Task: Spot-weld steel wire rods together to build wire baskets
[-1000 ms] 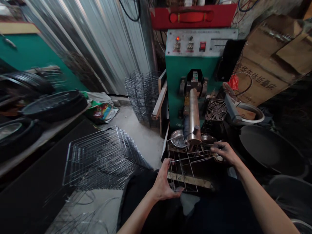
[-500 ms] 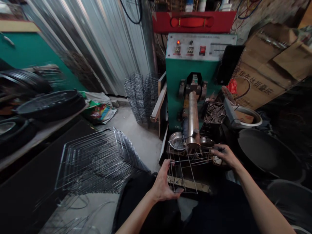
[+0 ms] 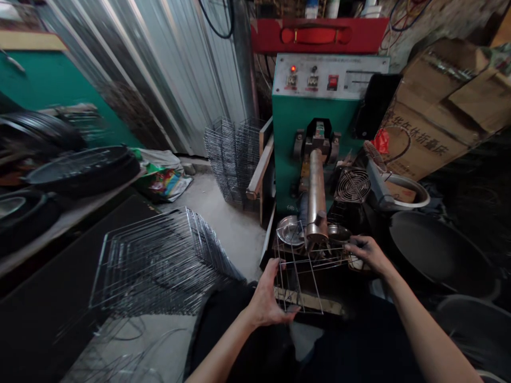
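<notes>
Between my two hands is a bent wire rack (image 3: 314,282), its bars meeting at an angle just below the copper-coloured arm (image 3: 316,197) of a green spot welding machine (image 3: 287,159). My left hand (image 3: 271,298) grips the rack's left side, thumb at the upper bar and fingers at the lower edge. At the rack's right end, my right hand (image 3: 369,254) pinches the wire between thumb and fingers. The arm's tip hangs close over the wires; whether they touch I cannot tell. A red light (image 3: 293,68) glows on the machine's panel.
A stack of similar wire racks (image 3: 159,266) stands to my left, and another stack (image 3: 231,159) by the corrugated metal wall. A wooden bar (image 3: 260,169) juts out beside the machine. Metal bowls (image 3: 290,230) sit under the arm. Right of it are a round fan guard (image 3: 353,185) and large dark pans (image 3: 439,250).
Almost nothing differs. The wire rack and my left hand have shifted very slightly upward, while my right hand keeps its place.
</notes>
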{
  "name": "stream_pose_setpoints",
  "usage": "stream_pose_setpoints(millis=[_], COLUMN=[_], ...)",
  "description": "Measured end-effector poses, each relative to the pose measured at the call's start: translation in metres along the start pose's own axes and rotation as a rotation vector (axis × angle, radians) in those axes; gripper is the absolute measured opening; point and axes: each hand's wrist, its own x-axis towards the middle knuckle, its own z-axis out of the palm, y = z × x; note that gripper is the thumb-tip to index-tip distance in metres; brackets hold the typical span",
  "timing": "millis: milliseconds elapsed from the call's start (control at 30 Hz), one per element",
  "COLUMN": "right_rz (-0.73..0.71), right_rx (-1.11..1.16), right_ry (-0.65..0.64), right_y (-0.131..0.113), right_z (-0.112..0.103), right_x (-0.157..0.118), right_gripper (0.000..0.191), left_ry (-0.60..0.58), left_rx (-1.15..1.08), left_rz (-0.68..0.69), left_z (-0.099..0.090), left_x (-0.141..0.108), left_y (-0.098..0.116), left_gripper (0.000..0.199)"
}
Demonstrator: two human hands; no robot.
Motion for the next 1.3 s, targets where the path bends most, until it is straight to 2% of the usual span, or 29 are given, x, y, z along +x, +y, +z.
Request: stream_pose_setpoints(millis=[300, 433, 533, 633, 733, 833, 933, 1067, 1133, 1300], right_rz=[-0.010, -0.045, -0.143, -0.280, -0.381, -0.435, -0.421, -0.306, -0.274, -0.296], right_rx=[-0.003, -0.038, -0.087, -0.248, -0.422, -0.487, -0.468, -0.240, -0.200, -0.238], right_ry=[0.012, 0.043, 0.146, 0.147, 0.145, 0.214, 0.296, 0.392, 0.385, 0.337], right_y=[0.007, 0.006, 0.008, 0.010, 0.009, 0.007, 0.007, 0.001, -0.007, -0.027], right_z=[-0.001, -0.003, 0.000, 0.008, 0.018, 0.028, 0.034, 0.035, 0.036, 0.048], right_x=[0.001, -0.005, -0.022, -0.042, -0.056, -0.059, -0.056, -0.049, -0.046, -0.039], right_gripper=[0.067, 0.063, 0.048, 0.032, 0.031, 0.032, 0.036, 0.050, 0.052, 0.053], left_ry=[-0.019, -0.029, -0.067, -0.069, -0.063, -0.061, -0.055, -0.018, 0.002, 0.069], left_rx=[0.018, 0.035, 0.051, 0.044, 0.032, 0.007, -0.012, -0.023, -0.015, -0.038], left_rz=[0.005, -0.008, -0.029, -0.030, -0.016, 0.016, 0.042, 0.030, 0.007, 0.007], left_z=[-0.001, -0.002, -0.005, -0.006, -0.007, -0.008, -0.009, -0.003, 0.002, 0.006], left_x=[-0.001, -0.002, -0.003, -0.002, 0.000, 0.004, 0.006, 0.002, -0.002, -0.007], left_y=[-0.005, -0.009, -0.010, -0.008, -0.003, 0.005, 0.010, 0.007, 0.004, 0.000], left_gripper=[0.102, 0.110, 0.113, 0.115, 0.112, 0.103, 0.097, 0.099, 0.102, 0.103])
